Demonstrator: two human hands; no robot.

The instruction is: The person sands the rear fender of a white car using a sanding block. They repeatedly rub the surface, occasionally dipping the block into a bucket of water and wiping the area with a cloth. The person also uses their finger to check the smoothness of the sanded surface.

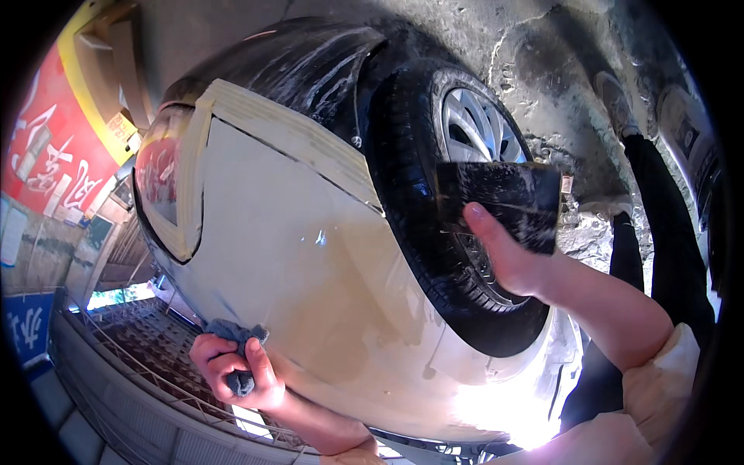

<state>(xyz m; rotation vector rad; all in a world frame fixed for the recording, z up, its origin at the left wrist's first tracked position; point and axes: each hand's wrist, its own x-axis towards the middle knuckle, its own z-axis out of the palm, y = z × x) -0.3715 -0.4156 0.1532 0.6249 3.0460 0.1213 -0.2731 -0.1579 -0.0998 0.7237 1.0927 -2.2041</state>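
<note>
My left hand (238,369), at the lower left, grips a bunched grey cloth (235,334) beside the edge of a pale car body panel (273,232). My right hand (517,261), at the right, holds a dark, scuffed flat sheet (505,192), its exact kind unclear, in front of the wheel. A thumb lies on its face; the other fingers are hidden behind it. Tan, damp-looking patches mark the panel. Strips of masking tape (290,136) border the panel and the red car light (160,165).
The black tyre (401,174) and silver alloy rim (482,128) are beside the panel. A dark, streaked bumper (302,70) adjoins the tape. Legs in black trousers (662,209) stand on rough concrete (535,75). Red banner (64,139) and cardboard (104,75) are at the left.
</note>
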